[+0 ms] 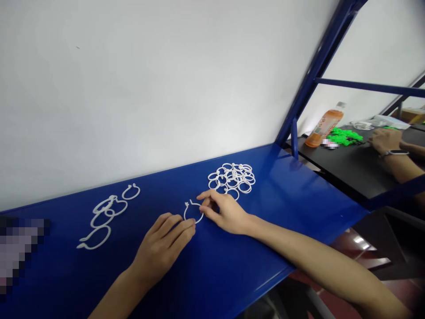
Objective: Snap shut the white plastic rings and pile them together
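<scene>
White ring (185,213), one, lower centre of frame: held at rim by fingertips of left hand (163,241) and right hand (227,210).

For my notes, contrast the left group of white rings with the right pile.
The left group has few rings, the right pile many. The left group is strung out, the right pile bunched. The left group shows open gaps; the right pile looks mostly closed. Both lie on the table.
</scene>
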A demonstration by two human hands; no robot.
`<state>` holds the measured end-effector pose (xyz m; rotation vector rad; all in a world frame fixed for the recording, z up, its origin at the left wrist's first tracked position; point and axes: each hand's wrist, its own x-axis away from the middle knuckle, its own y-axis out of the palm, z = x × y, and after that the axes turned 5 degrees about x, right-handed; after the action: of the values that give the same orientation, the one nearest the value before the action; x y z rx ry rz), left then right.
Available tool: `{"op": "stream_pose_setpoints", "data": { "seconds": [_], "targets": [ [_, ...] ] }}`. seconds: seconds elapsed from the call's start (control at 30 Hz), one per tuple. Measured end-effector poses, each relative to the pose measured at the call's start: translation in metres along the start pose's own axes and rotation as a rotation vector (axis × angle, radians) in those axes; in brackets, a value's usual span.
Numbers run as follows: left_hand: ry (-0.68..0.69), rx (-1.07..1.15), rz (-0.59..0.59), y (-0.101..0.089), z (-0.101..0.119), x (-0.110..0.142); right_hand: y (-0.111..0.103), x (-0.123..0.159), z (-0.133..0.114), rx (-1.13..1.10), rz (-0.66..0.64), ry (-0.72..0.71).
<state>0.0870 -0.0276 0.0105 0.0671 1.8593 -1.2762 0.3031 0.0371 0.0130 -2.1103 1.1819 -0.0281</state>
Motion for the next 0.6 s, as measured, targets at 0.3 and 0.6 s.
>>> {"op": "stream_pose_setpoints", "data": {
  "seconds": [0.3, 0.6],
  "targets": [
    [-0.57, 0.277, 0.018, 0.007, -0.002, 0.008, -0.005, 0.002, 0.002, 0.162, -0.038, -0.147],
    [-0.497, 0.403, -0.075, 0.012, 0.0, 0.003, -0.003, 0.005, 0.001, 0.291, -0.195, -0.391]
  ]
}}
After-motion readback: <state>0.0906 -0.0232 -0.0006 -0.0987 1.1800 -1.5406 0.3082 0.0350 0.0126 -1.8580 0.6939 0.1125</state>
